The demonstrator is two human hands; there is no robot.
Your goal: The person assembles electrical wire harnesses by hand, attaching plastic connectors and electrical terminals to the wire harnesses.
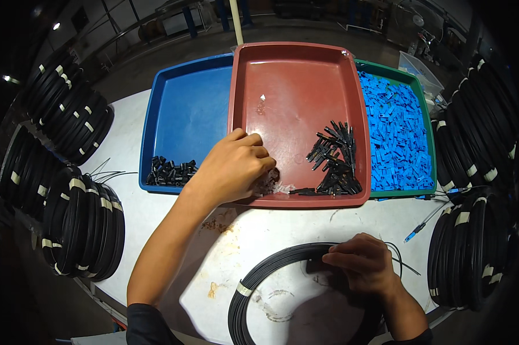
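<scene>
My left hand (239,164) is inside the red tray (294,201) at its near left corner. Its fingers are curled, and their tips are hidden, so I cannot make out what they hold. Small clear pieces (277,187) lie beside the knuckles. My right hand (366,264) is closed on the upper right part of a coil of black cable (271,263) on the white table (213,270). A pale band wraps the coil on its left. The cable's loose ends stick out past the right hand. Slim black connector parts (340,161) lie heaped in the tray's near right.
A blue tray (187,115) at left holds short black pieces (166,172). A green tray (426,138) at right is full of blue connectors (395,132). Stacked cable coils (84,224) flank the table's left, with more coils (466,253) at right. One blue-tipped cable (410,236) lies near the right edge.
</scene>
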